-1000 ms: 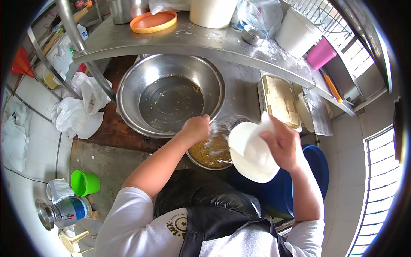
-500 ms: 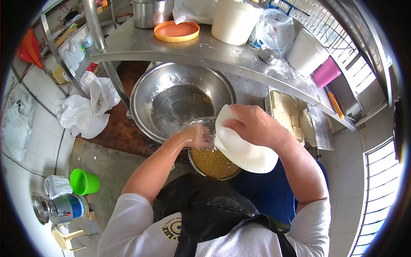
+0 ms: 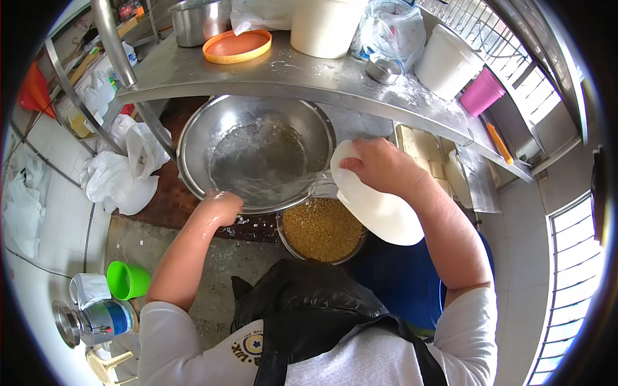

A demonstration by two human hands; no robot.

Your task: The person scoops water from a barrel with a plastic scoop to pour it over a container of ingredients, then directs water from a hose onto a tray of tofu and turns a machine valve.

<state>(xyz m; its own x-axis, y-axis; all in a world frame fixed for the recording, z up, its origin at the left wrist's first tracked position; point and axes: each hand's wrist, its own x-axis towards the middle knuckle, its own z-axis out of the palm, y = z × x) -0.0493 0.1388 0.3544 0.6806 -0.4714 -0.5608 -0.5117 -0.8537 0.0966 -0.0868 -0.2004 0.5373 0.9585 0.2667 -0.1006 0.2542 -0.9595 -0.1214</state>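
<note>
A large steel bowl (image 3: 255,109) holds moving water. At its lower left rim is my left hand (image 3: 222,208), wet, with its fingers curled against the rim. My right hand (image 3: 380,164) grips a white plastic container (image 3: 386,215), tilted to the left, and water runs from its mouth into the steel bowl. Below the container and the big bowl's rim, a smaller round vessel holds yellow-brown grains (image 3: 322,228).
A steel shelf (image 3: 270,76) crosses above the bowl, bearing an orange lid (image 3: 238,45), white buckets and a pink cup (image 3: 481,92). Right of the bowl lies a tray of pale blocks (image 3: 421,151). A blue barrel (image 3: 405,276) stands at lower right, a green bucket (image 3: 127,280) at lower left.
My left hand has moved left from the water stream to the big bowl's rim. The white container has swung left and tilted, and its water now falls into the steel bowl.
</note>
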